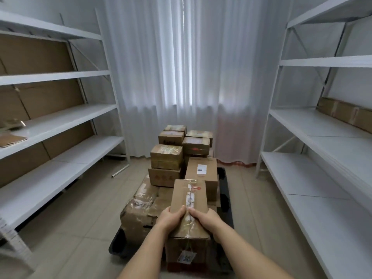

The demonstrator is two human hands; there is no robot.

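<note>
We hold the long cardboard box [189, 195] by its near end, above the pile on the black cart [225, 190].

Both our hands are clamped on the same short end of the box: the left hand [172, 217] on the left corner and the right hand [207, 218] on the right corner. The thumbs lie on top, almost meeting at the tape line, and the other fingers go around the sides. The long axis of the box points straight away from us, toward the curtain [191, 67], so most of it lies in front of the hands. We cannot tell if the far end rests on the boxes below. The box is in the middle, with the left shelf [60, 121] and the right shelf [322, 127] about equally far, so neither hand is nearer.
</note>
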